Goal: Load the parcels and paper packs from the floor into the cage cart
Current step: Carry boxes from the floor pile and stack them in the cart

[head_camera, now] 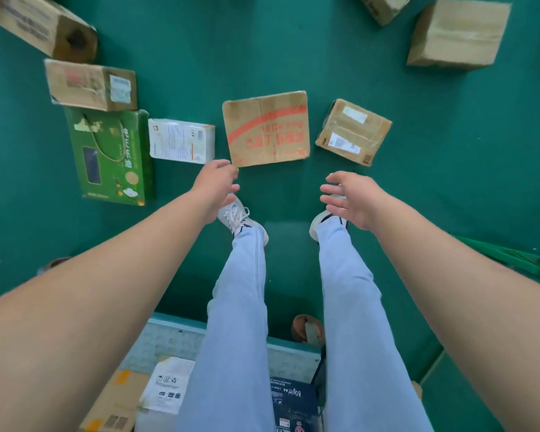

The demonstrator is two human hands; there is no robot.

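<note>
Reach under way toward red-printed carton (266,128) on green floor (449,151): left hand (216,186) and right hand (349,198) spread, empty, just short of it. Next: grip both sides, lift.

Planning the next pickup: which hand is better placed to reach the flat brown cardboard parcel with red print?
Left, though probably both are needed. The left hand hangs open by the near left corner of the flat brown cardboard parcel with red print; the right hand, also open, is further back from its right edge.
</note>
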